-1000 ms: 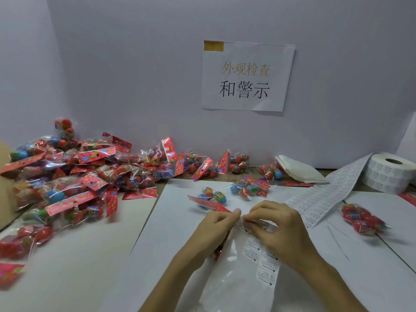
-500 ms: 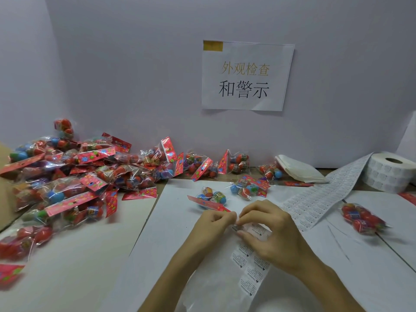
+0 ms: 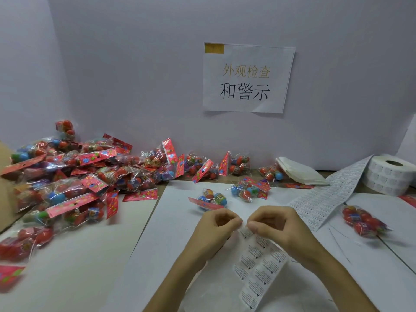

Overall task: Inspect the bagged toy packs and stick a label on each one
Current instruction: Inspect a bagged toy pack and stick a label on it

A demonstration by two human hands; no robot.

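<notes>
My left hand (image 3: 216,230) and my right hand (image 3: 276,226) meet at the middle of the table, fingers curled. Both pinch the top end of a strip of printed warning labels (image 3: 258,264) that hangs down toward me. Just beyond my hands lies a bagged toy pack (image 3: 209,200) with a red header card; a second pack (image 3: 249,190) lies a little farther back. One more toy pack (image 3: 364,221) lies alone to the right.
A big pile of bagged toy packs (image 3: 74,179) fills the left side against the wall. A label roll (image 3: 391,174) stands at the far right, its sheet of labels (image 3: 326,199) trailing toward the middle. A stack of white bags (image 3: 299,171) lies at the back.
Both hands have lifted slightly and drawn the label strip up. The strip now hangs longer and more slanted below my right hand. The toy packs have not moved.
</notes>
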